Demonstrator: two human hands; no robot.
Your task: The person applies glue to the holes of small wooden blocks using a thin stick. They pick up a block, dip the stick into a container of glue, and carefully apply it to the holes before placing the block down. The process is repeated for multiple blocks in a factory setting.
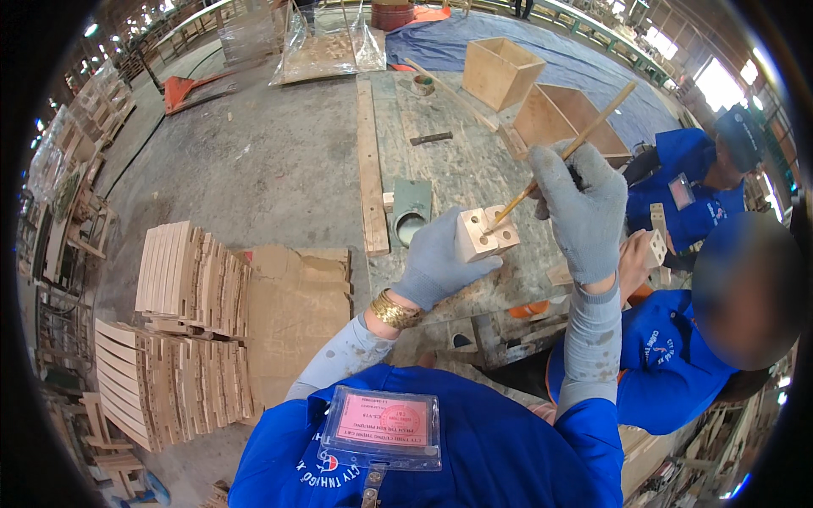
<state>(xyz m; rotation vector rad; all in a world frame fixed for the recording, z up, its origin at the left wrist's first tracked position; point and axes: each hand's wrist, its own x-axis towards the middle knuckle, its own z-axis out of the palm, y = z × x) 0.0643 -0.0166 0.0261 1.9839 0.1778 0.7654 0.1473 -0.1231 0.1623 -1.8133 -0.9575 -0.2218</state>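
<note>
My left hand (439, 264), in a grey glove, is closed around pale wooden pieces (476, 240) whose end faces have round drilled holes. It holds them up over the workbench, ends facing upward. Above and to the right, my right hand (584, 203), also gloved in grey, grips a long thin wooden stick (603, 112). The stick slants down to the left, and its lower tip is at a hole in the near block; how far it goes in I cannot tell. Just left of the pieces, a green metal fixture with a round opening (412, 222) stands on the bench.
Stacked slatted wooden parts (182, 339) stand at left beside a cardboard sheet (292, 313). On the workbench (457, 110) lie a dark bar (431, 138), a tape roll (423, 84) and wooden boxes (501, 76). Two co-workers in blue sit at right; one's bare hand (633, 258) is near a drilled block.
</note>
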